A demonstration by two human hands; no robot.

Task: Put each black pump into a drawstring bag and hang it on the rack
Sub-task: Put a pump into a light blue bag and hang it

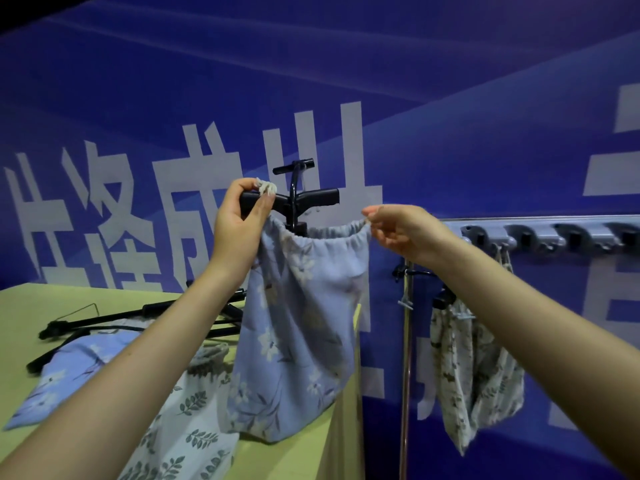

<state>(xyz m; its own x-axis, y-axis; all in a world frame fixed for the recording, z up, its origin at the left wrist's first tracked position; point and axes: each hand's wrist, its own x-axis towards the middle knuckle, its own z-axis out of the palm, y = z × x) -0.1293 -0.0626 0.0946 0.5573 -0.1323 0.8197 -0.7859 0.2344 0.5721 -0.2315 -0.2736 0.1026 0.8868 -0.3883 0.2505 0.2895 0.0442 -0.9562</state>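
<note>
On the yellow-green table [41, 306] at far left, a black pump [114, 315] lies flat beside a blue floral drawstring bag [69, 372] and a white leaf-print cloth bag [187, 420], apparently waiting their turn. Your left hand [237, 223] is raised at centre-left, fingers curled over the T-shaped black handle [294, 199] of a second pump, thumb pinching the knotted white drawstring [266, 187] against it, likely to steady pump and cord together. Below hangs the pale blue floral drawstring bag [294, 327], the pump's body inside it, only the handle clear of the gathered mouth. Your right hand [405, 230] pinches the bag's right rim between thumb and forefinger, other fingers loosely curled, seemingly pulling the opening taut to cinch it. Further right, the grey wall rack [554, 233] of hooks carries one filled beige floral bag [474, 368], beside a chrome upright pole [405, 375].
</note>
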